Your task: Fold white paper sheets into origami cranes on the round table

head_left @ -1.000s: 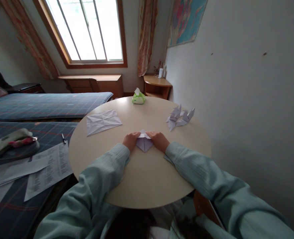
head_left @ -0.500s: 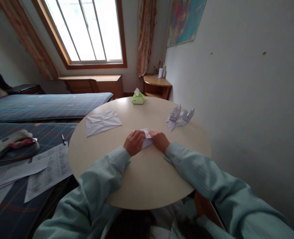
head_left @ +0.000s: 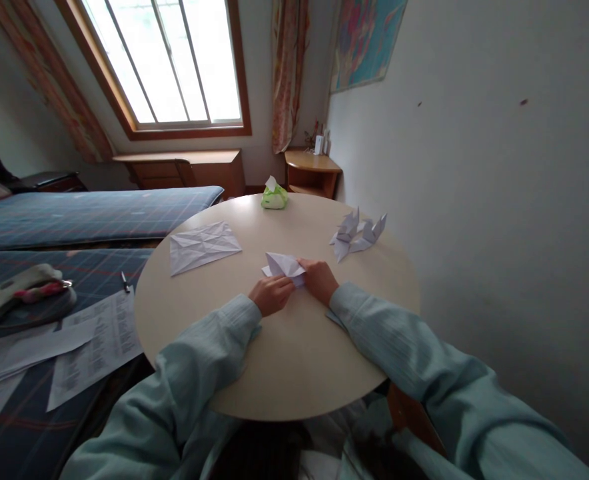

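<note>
A folded piece of white paper (head_left: 283, 264) is between my hands at the middle of the round table (head_left: 299, 360), with one flap standing up on its far side. My left hand (head_left: 272, 295) grips its near edge, fingers closed on the paper. At its right end, my right hand (head_left: 318, 280) pinches the paper with thumb and fingers. To the left lies a creased white sheet (head_left: 205, 247), spread flat. Several folded paper figures (head_left: 358, 235) with pointed tips stand close together on the right.
A green tissue pack (head_left: 274, 197) sits at the table's far edge. On the left, a bed (head_left: 64, 267) bears printed sheets (head_left: 97, 340), a pen (head_left: 125, 283) and a pale pouch (head_left: 24, 293). A white wall (head_left: 499, 220) runs along the right.
My left hand has moved down towards me along the paper. More of the paper shows, and its far flap now stands raised. My right hand stays at the right end.
</note>
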Tool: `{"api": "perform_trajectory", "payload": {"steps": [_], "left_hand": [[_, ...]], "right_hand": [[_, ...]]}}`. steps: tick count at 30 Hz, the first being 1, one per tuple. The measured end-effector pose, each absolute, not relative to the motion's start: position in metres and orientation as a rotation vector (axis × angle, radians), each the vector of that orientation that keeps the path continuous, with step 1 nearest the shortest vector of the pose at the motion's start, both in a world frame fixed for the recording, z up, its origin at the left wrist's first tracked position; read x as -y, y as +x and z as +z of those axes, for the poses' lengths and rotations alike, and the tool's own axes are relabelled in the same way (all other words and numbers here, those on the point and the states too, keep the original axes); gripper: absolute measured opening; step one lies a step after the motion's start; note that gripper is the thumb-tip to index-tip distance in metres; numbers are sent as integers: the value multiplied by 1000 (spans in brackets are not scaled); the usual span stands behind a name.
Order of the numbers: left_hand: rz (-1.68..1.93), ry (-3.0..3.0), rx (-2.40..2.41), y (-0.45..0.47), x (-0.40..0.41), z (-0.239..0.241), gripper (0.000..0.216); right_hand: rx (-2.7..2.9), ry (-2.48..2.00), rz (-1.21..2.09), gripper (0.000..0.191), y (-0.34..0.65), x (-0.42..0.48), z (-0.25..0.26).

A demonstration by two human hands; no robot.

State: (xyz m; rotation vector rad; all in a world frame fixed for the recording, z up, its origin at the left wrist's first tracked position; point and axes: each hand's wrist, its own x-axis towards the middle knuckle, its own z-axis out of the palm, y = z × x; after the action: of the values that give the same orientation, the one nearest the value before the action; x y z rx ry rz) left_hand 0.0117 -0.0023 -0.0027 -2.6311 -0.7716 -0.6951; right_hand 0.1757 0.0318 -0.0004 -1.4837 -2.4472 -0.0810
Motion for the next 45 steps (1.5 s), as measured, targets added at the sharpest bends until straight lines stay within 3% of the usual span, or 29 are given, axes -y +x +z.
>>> {"api": "perform_trajectory", "payload": {"steps": [8, 17, 29, 35, 39, 42, 45], "left_hand": [[-538, -2723, 1336, 15, -13, -13, 29], [-477, -2695, 1297, 21, -23, -18, 30], [-447, -2841, 1302, 16, -32, -29, 42], [-468, -2908, 1331, 13, -31, -26, 46], [-596, -2980, 1297, 9, -31, -23, 51], [-701, -3020, 1214, 8, -34, -24, 43], [-652, -3014, 1195, 8, -39, -28, 46]], "right_hand": [[2517, -1475, -100, 27, 168, -23, 2], [2413, -1439, -313, 14, 161, -16, 1], [1987, -1501, -7, 13, 174, -39, -15], [2128, -1183, 193, 21, 183, -42, -12], [2226, -855, 42, 33, 191, -32, 3], [2388, -677, -71, 17, 189, -19, 12], [2534, -536, -135, 13, 183, -13, 12]]}}
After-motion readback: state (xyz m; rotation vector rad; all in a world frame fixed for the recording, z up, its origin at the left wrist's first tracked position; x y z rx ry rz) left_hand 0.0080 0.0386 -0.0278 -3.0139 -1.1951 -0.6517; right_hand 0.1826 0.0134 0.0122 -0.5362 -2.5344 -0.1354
